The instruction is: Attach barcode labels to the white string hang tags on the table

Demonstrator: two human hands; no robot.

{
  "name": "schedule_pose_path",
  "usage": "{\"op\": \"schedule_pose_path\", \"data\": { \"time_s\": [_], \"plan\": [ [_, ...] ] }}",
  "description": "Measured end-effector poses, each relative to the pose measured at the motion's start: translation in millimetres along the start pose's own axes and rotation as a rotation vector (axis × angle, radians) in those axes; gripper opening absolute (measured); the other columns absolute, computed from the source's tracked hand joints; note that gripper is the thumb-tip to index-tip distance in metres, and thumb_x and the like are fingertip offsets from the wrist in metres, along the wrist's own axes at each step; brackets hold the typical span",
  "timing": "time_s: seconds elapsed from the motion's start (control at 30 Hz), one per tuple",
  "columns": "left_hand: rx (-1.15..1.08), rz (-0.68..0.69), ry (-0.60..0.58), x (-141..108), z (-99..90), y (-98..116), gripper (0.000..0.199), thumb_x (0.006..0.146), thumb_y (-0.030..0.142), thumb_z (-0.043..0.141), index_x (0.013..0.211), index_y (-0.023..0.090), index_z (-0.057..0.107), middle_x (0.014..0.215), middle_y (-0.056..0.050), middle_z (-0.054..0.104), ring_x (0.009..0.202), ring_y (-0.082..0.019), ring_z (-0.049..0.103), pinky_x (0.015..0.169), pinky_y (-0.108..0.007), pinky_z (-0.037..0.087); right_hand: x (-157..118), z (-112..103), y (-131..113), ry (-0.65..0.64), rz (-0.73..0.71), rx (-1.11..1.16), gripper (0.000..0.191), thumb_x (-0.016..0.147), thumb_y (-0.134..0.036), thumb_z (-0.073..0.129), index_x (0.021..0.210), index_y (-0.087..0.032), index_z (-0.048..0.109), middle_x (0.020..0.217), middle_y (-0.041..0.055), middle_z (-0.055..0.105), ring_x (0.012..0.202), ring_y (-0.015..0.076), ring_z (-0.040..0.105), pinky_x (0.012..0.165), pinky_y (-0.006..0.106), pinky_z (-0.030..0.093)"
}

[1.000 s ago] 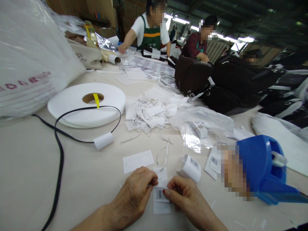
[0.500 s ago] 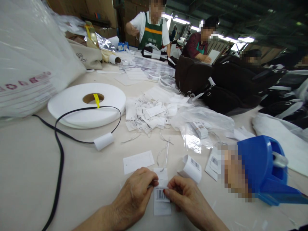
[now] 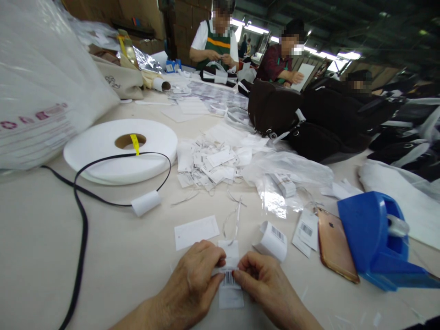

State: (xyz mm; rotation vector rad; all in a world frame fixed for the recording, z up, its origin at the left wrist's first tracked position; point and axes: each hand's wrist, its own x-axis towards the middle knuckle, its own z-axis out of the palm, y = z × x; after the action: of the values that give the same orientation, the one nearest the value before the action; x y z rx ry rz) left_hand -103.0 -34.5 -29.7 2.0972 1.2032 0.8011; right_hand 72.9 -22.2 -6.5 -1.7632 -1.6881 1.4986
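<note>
A white tag with a barcode label (image 3: 228,278) lies on the table between my hands, its string trailing away from its top end. My left hand (image 3: 195,279) pinches the left edge of the label, thumb on the barcode's left side. On the other side, my right hand (image 3: 263,282) pinches the label's right edge with thumb and forefinger. Just beyond my left hand is a blank white tag (image 3: 196,232). A curled strip of barcode labels (image 3: 273,241) sits beyond my right hand.
A blue tape dispenser (image 3: 373,243), a phone (image 3: 337,243) and tags (image 3: 305,231) lie right. Behind are a tag pile (image 3: 216,162), plastic bags, dark bags (image 3: 330,119) and a white roll (image 3: 92,153) with black cord. Two people work across the table.
My left thumb has come onto the label's left side. My right hand has hardly moved. Across the table, one person's hands have come together, and the view has shifted slightly.
</note>
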Motion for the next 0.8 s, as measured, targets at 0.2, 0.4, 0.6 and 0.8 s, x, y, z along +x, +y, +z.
{"op": "schedule_pose_path", "data": {
  "time_s": [0.2, 0.4, 0.6, 0.8],
  "plan": [
    [0.072, 0.045, 0.027, 2.1, 0.8, 2.2, 0.019, 0.075, 0.003, 0.047, 0.086, 0.018, 0.046, 0.078, -0.004, 0.056, 0.075, -0.02, 0.052, 0.065, -0.034, 0.048, -2.7, 1.8, -4.2, 0.041, -0.018, -0.136, 0.017, 0.074, -0.024, 0.053, 0.058, -0.018, 0.051, 0.054, -0.0021, 0.051, 0.053, 0.0121, 0.047, 0.051, 0.023, 0.032],
    [0.078, 0.029, 0.043, 0.0, 5.3, 1.7, 0.02, 0.075, 0.002, 0.046, 0.086, 0.019, 0.045, 0.081, -0.004, 0.054, 0.078, -0.021, 0.051, 0.067, -0.036, 0.046, -4.6, 7.6, -7.5, 0.11, -0.065, -0.382, 0.016, 0.076, -0.022, 0.05, 0.061, -0.019, 0.051, 0.055, 0.0014, 0.059, 0.053, 0.0156, 0.054, 0.051, 0.025, 0.032],
    [0.068, 0.008, 0.033, -1.6, 6.3, 0.4, 0.02, 0.076, 0.003, 0.046, 0.087, 0.02, 0.044, 0.081, -0.004, 0.053, 0.077, -0.021, 0.05, 0.067, -0.037, 0.045, -12.3, 13.2, 1.6, 0.207, -0.126, -0.469, 0.011, 0.081, -0.026, 0.05, 0.073, -0.018, 0.053, 0.053, 0.0009, 0.061, 0.048, 0.0161, 0.058, 0.047, 0.024, 0.037],
    [0.072, 0.012, 0.036, -1.9, 6.8, -0.3, 0.021, 0.076, 0.004, 0.045, 0.088, 0.02, 0.043, 0.082, -0.004, 0.054, 0.077, -0.021, 0.05, 0.069, -0.037, 0.044, -20.8, 27.7, 28.7, 0.644, -0.612, -0.77, 0.014, 0.085, -0.021, 0.047, 0.089, -0.017, 0.059, 0.069, 0.0057, 0.067, 0.065, 0.0183, 0.064, 0.059, 0.026, 0.047]
  ]
}}
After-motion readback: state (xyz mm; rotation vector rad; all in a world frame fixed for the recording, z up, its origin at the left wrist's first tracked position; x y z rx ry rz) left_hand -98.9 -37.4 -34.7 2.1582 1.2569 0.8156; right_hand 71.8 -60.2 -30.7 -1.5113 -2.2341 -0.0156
